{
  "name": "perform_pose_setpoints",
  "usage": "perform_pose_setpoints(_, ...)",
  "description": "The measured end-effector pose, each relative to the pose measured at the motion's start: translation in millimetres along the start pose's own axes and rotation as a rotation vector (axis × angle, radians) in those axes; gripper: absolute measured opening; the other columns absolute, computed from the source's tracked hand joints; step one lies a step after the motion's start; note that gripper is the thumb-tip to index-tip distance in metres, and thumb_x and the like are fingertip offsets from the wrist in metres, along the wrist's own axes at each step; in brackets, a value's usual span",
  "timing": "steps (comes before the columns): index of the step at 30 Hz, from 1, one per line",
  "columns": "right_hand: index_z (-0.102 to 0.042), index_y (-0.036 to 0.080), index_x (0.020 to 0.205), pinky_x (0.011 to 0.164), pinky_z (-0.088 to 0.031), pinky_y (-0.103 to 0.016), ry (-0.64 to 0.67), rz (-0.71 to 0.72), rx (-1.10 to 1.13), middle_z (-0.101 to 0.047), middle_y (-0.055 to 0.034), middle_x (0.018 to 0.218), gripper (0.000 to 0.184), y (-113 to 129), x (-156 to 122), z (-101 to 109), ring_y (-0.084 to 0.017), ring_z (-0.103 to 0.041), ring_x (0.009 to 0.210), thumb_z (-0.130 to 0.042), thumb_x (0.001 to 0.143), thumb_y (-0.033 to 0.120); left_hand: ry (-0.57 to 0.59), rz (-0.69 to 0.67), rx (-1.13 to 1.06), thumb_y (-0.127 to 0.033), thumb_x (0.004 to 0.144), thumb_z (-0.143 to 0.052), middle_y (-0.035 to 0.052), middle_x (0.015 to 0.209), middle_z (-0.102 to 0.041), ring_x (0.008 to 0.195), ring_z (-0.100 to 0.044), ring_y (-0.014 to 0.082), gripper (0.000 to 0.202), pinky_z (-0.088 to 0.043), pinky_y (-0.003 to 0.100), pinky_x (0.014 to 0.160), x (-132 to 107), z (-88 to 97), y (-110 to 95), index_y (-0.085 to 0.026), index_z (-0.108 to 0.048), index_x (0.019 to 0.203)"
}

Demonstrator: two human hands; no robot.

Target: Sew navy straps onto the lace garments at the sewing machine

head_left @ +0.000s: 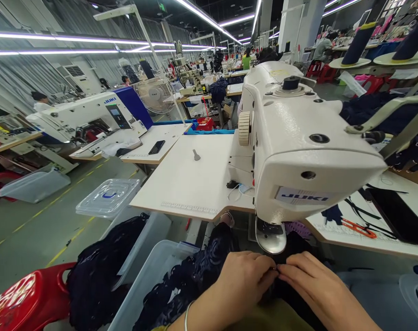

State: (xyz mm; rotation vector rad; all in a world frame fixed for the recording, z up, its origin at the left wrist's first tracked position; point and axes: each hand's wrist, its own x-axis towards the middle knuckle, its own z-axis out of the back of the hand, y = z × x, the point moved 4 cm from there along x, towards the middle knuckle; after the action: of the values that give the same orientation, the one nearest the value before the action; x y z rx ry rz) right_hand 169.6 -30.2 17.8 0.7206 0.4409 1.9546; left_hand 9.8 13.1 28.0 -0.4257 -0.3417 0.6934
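Just below the head of a white JUKI sewing machine, my left hand and my right hand meet with their fingertips nearly touching. Both are closed in a pinch on a piece of dark navy fabric. Most of that piece is hidden by my fingers and blends into the dark cloth behind it. Directly above the fingertips is the machine's rounded metal plate. A silver bangle circles my left wrist.
A clear bin of navy straps stands left of my hands; another dark heap lies beside a red stool. On the white table lies a small grey metal piece. Orange-handled snips and a black phone lie right.
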Motion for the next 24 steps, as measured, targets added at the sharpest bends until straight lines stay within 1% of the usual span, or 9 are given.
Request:
perform_pose_setpoints(3,-0.069,0.026,0.093,0.072,-0.052,-0.028,-0.023,-0.145,0.142,-0.065,-0.0036,0.086,0.021,-15.4,-3.9,-4.3,-0.018,-0.061,0.078,-0.049,0.097,0.03,0.029,0.13,-0.019,-0.028,0.09,-0.064,0.001,0.09,-0.069,0.087,-0.066,0.0183,0.007,-0.05,0.029,0.082,2.1,-5.8,15.9,-0.022,-0.067,0.092)
perform_pose_setpoints(5,-0.071,0.026,0.087,0.072,-0.05,-0.027,-0.026,-0.328,0.282,-0.065,-0.0031,0.083,0.024,-31.1,-6.6,-7.1,-0.018,-0.061,0.078,-0.053,0.094,0.038,-0.006,0.237,-0.016,-0.026,0.093,-0.059,0.01,0.109,-0.067,0.106,-0.061,0.0261,0.015,-0.045,0.043,0.097,2.1,-7.3,28.8,-0.018,-0.066,0.103)
perform_pose_setpoints(7,-0.073,0.025,0.08,0.069,-0.048,-0.025,0.004,-0.534,0.433,-0.064,-0.002,0.081,0.029,-44.4,-10.3,-13.1,-0.018,-0.06,0.076,-0.057,0.089,0.048,-0.013,0.282,-0.051,-0.023,0.095,-0.055,0.0155,0.117,-0.063,0.113,-0.058,0.0299,0.021,-0.04,0.051,0.101,1.7,-9.3,36.1,-0.014,-0.063,0.112)
perform_pose_setpoints(8,-0.073,0.025,0.078,0.068,-0.047,-0.025,0.01,-0.624,0.513,-0.063,-0.0014,0.081,0.031,-48.4,-12.2,-17.2,-0.018,-0.059,0.076,-0.059,0.087,0.051,0.007,0.274,-0.096,-0.024,0.095,-0.055,0.014,0.116,-0.065,0.11,-0.059,0.0284,0.021,-0.042,0.048,0.1,1.8,-11.5,36.6,-0.015,-0.063,0.112)
perform_pose_setpoints(11,-0.074,0.024,0.077,0.072,-0.045,-0.024,-0.049,-0.77,0.782,-0.063,-0.0008,0.081,0.034,-48.0,-15.5,-32.2,-0.018,-0.056,0.079,-0.063,0.082,0.056,0.098,0.208,-0.335,-0.031,0.093,-0.061,0.0019,0.097,-0.07,0.089,-0.066,0.0171,0.015,-0.051,0.026,0.082,2.8,-23.9,29.3,-0.02,-0.067,0.102)
perform_pose_setpoints(14,-0.074,0.023,0.078,0.077,-0.046,-0.025,-0.137,-0.826,1.001,-0.064,-0.0016,0.084,0.033,-40.3,-18.2,-47.1,-0.019,-0.056,0.085,-0.068,0.079,0.054,0.093,0.241,-0.518,-0.031,0.09,-0.064,0.0008,0.087,-0.071,0.078,-0.066,0.0135,0.018,-0.049,0.018,0.068,4.2,-38.6,24.3,-0.015,-0.067,0.097)
perform_pose_setpoints(17,-0.075,0.023,0.082,0.08,-0.045,-0.025,-0.177,-0.823,1.055,-0.065,-0.0017,0.087,0.029,-36.6,-20.6,-52.2,-0.02,-0.056,0.088,-0.069,0.079,0.052,0.024,0.314,-0.567,-0.025,0.088,-0.067,0.0045,0.09,-0.071,0.082,-0.066,0.0145,0.016,-0.049,0.019,0.072,4.4,-45.5,25.3,-0.01,-0.065,0.096)
perform_pose_setpoints(22,-0.074,0.024,0.093,0.085,-0.045,-0.028,-0.044,-0.624,0.859,-0.065,-0.0042,0.094,0.038,-31.9,-13.9,-39.6,-0.021,-0.057,0.092,-0.053,0.09,0.055,-0.006,0.295,-0.572,-0.018,0.083,-0.069,0.001,0.081,-0.067,0.073,-0.062,0.0122,0.004,-0.046,0.018,0.068,3.5,-34.0,19.9,-0.014,-0.067,0.084)
perform_pose_setpoints(24,-0.073,0.024,0.097,0.086,-0.045,-0.029,-0.005,-0.587,0.871,-0.065,-0.005,0.097,0.038,-28.7,-10.6,-38.1,-0.022,-0.057,0.094,-0.051,0.091,0.054,0.008,0.252,-0.552,-0.015,0.08,-0.07,0.0007,0.082,-0.066,0.073,-0.06,0.0121,0.004,-0.045,0.019,0.069,3.2,-28.3,14.6,-0.016,-0.068,0.083)
